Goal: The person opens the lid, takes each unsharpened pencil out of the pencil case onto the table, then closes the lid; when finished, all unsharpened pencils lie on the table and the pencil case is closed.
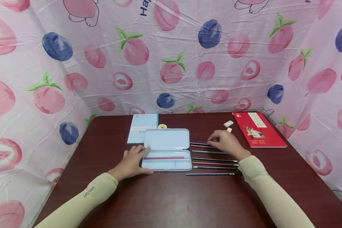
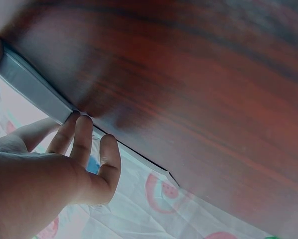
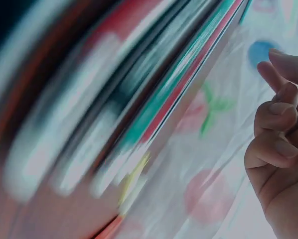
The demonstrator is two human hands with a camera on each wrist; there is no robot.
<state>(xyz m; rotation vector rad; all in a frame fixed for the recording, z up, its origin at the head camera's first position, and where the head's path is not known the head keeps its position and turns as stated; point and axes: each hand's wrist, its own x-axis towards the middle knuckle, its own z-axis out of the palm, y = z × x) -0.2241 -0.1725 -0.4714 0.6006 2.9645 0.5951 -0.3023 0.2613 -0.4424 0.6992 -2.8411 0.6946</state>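
Observation:
A white pencil case [image 1: 167,164] lies with its lid [image 1: 167,138] folded back, and a red pencil [image 1: 166,157] rests in its long compartment. My left hand [image 1: 133,161] holds the case at its left end, thumb by the front corner and index finger near the hinge. In the left wrist view, the case's side [image 2: 35,87] lies between thumb and fingers. My right hand [image 1: 226,142] is over the far end of a row of pencils [image 1: 215,164], its fingers bent. No pencil shows between those fingers [image 3: 278,117] in the right wrist view.
Behind the case lie a notepad [image 1: 139,126] and a yellow roll [image 1: 162,126]. A white eraser [image 1: 228,123] and a small yellow piece [image 1: 229,130] are beyond my right hand. A red book [image 1: 259,129] lies at the right. Patterned cloth [image 1: 171,57] surrounds the table's far sides.

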